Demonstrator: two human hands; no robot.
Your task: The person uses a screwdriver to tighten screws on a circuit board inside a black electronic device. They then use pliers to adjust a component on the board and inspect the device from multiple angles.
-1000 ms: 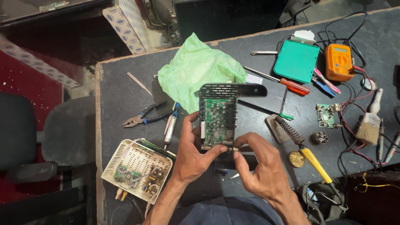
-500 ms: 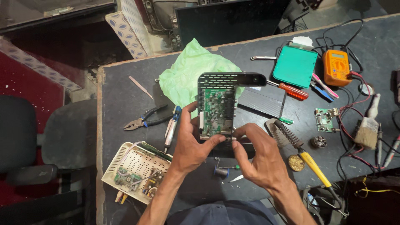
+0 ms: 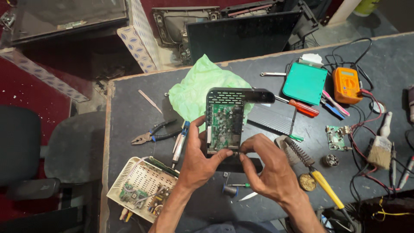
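- The dark table point(image 3: 129, 108) is seen from above, cluttered with tools and parts.
- A crumpled green cloth point(image 3: 194, 90) is spread on the table, just beyond the work in hand.
- The black box point(image 3: 239, 96) with a vented shell is held up in front of the cloth, near the table's middle; its open side is turned toward the camera, and its long axis runs away from the person, the closed end farthest off.
- The green circuit board point(image 3: 225, 125) is seated inside the box, its long axis matching the box's, its parts facing up.
- The left hand point(image 3: 200, 155) is brought in from below, wrist bent upward; it is clamped on the box's near left edge, thumb laid along the side and fingertips pressed under the near rim.
- The right hand point(image 3: 269, 166) is arched beside it, knuckles up; thumb and forefinger are pinched together at the board's near right corner, though what is gripped cannot be told.
- A white vented case point(image 3: 142, 179) holding loose boards is set at the near left corner.
- A teal box point(image 3: 305, 83) and an orange meter point(image 3: 347, 85) are placed at the far right.
- Pliers point(image 3: 151, 134) are laid left of the hands.
- A yellow-handled soldering iron point(image 3: 317, 172) is laid right of the right hand.
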